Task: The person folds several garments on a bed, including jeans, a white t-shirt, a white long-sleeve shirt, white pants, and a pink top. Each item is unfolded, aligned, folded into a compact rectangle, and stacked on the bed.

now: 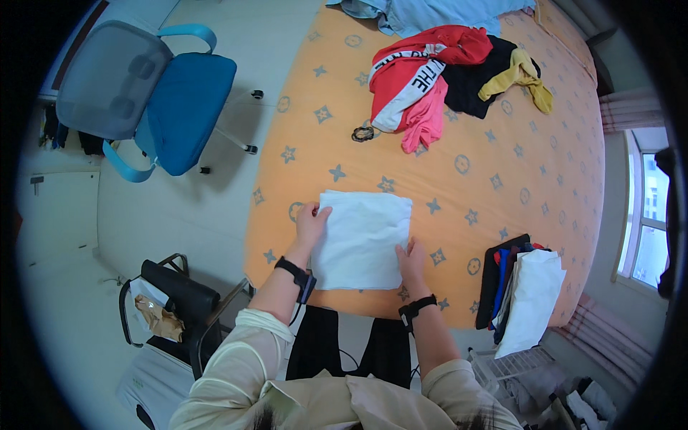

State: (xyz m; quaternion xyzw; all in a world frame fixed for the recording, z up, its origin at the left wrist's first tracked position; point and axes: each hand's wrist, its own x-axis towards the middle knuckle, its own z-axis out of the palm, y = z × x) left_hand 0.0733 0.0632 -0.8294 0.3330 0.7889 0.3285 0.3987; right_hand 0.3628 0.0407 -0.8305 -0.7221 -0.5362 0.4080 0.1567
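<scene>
A white cloth (363, 242), folded into a near square, lies flat on the orange patterned bedsheet (462, 199) before me. My left hand (312, 226) holds its left edge near the far corner, the thumb on top and the fingers partly hidden at the edge. At the opposite side, lower down, my right hand (412, 264) touches the right edge with its thumb. Its other fingers rest beside the cloth, and whether they grip it is hard to see. Black straps with small devices sit around both wrists.
Folded clothes (532, 293) are stacked at the bed's right edge, white on top. Farther back lie a red-and-white garment (414, 75), a black garment (467, 80), a yellow one (518, 78) and a dark ring-shaped item (363, 134). Left stand a blue swivel chair (188, 113) and a black armchair (180, 285).
</scene>
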